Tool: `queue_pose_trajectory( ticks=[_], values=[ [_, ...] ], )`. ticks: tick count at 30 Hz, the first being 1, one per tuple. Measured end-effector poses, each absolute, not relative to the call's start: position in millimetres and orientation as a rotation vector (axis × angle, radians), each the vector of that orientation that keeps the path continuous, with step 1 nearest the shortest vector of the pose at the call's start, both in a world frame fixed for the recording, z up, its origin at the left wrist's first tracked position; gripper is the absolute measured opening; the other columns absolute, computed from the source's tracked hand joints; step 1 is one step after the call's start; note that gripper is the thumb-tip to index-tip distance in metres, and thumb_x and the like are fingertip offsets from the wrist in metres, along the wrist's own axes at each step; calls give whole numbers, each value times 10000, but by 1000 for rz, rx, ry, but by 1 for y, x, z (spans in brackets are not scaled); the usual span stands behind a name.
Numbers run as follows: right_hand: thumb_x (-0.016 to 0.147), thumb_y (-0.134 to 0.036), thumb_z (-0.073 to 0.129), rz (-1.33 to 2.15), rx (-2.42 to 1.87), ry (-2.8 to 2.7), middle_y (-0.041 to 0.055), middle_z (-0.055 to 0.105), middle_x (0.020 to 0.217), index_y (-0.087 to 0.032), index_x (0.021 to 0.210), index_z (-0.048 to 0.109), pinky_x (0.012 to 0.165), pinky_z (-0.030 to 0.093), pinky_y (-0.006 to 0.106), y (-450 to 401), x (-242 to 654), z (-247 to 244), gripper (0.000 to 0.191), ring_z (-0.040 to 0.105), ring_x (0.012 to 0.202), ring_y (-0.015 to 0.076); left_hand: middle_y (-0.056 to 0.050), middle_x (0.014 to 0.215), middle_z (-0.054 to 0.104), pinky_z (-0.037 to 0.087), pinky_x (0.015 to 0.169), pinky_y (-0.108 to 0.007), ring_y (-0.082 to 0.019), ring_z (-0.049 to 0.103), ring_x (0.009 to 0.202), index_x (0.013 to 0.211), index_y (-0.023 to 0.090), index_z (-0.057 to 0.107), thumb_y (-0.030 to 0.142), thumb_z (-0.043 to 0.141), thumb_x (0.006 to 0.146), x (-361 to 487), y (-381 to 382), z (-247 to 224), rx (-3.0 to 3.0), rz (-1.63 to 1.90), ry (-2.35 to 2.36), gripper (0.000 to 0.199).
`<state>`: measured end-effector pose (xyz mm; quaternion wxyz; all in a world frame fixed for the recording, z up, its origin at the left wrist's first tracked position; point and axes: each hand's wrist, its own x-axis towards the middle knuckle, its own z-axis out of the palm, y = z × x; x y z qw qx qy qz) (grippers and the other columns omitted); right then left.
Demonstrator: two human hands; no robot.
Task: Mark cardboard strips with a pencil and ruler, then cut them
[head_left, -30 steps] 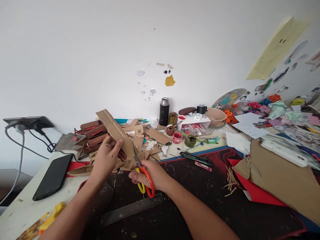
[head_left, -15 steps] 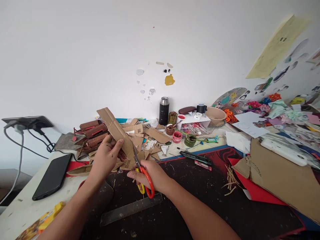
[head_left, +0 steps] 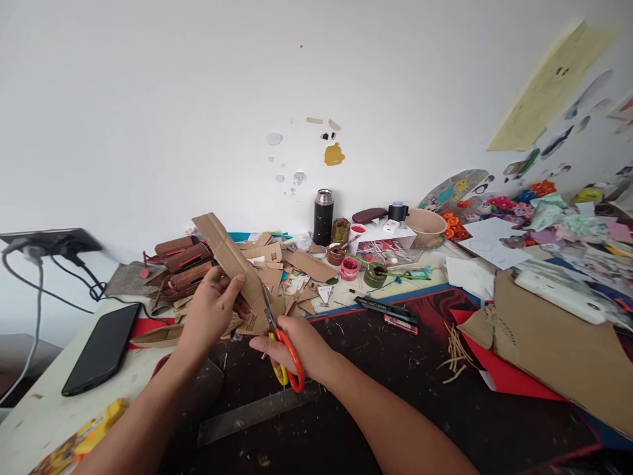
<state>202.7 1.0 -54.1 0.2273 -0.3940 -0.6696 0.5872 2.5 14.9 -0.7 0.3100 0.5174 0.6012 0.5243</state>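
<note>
My left hand point(head_left: 215, 305) grips a long, creased strip of brown cardboard point(head_left: 226, 254), which slants up to the left over the desk. My right hand point(head_left: 299, 346) holds scissors point(head_left: 295, 363) with red and yellow handles. The scissor blades point up and to the left at the right edge of the cardboard, near its lower end. Beneath the hands lies a dark mat point(head_left: 356, 389), with a clear ruler point(head_left: 257, 415) on it.
Cardboard scraps point(head_left: 311, 264) are heaped behind the hands. A black flask point(head_left: 323, 219) stands by the wall, near small paint jars point(head_left: 349, 267). A phone point(head_left: 101, 348) lies at the left, a cutter point(head_left: 386, 308) on the mat, and a large cardboard sheet point(head_left: 558, 336) at the right.
The view has shifted slightly. Both hands keep nearly the same pose, with the cardboard and scissors still held; any movement of the blades is too small to make out.
</note>
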Motion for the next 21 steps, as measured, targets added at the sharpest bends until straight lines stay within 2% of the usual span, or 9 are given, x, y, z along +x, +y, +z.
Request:
queue_pose_trajectory(
  ticks=[5,9,13,18,21],
  values=[
    [982,-548,828,1629,-1117,-1873,-58,664,593,-236,967,666,549,475,215,2,203,-53,352,667,493,148,75,615,641,505,380,-307,-186,608,400,1003,254,535,679,768,816,3,16,-3,1359,1378,1594,519],
    [987,-522,829,1599,-1148,-1858,-62,668,602,-232,968,666,560,475,212,0,202,-52,334,646,471,132,75,599,638,506,395,-303,-190,615,405,1007,261,525,683,754,840,2,16,-7,1359,1375,1595,508],
    [1022,-490,797,1541,-1231,-1876,-66,613,541,-225,891,638,561,462,222,-1,199,-52,336,622,453,136,83,596,625,500,400,-299,-186,606,401,1020,263,523,684,749,843,2,16,-10,1353,1378,1592,510],
    [1047,-461,776,1355,-1298,-1947,-29,626,564,-229,837,649,586,451,245,-3,197,-50,338,686,561,184,61,676,673,508,406,-302,-177,612,407,1047,256,537,672,748,849,0,18,-13,1338,1386,1589,507],
    [1047,-418,776,1270,-1312,-1966,-6,656,602,-227,784,637,607,451,247,-3,196,-50,354,715,640,199,69,656,654,500,407,-298,-177,611,407,1033,261,532,670,743,865,0,19,-15,1328,1394,1581,490]
  ],
)
